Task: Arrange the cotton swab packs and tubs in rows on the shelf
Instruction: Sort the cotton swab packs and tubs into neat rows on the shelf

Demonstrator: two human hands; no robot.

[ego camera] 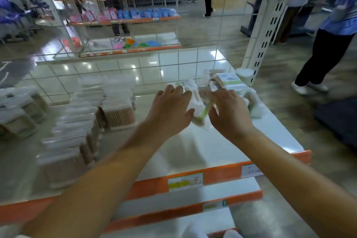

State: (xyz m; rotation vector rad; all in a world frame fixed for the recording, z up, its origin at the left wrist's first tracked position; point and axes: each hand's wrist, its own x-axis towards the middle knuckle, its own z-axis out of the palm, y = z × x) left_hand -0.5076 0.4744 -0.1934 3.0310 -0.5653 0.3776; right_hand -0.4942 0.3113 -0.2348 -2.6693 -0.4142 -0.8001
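Both forearms reach forward over the orange-edged shelf (222, 141). Left hand (170, 108) lies spread, fingers straight, its fingertips on a clear cotton swab pack (195, 100) at its 1 o'clock; whether it grips cannot be told. Right hand (229, 110) is likewise spread, with a heap of swab packs (231, 83) at its 12 o'clock, contact blurred. Rows of stacked swab tubs (81, 121) stand well apart at the left hand's 9 o'clock. Wire mesh (135, 67) backs the shelf.
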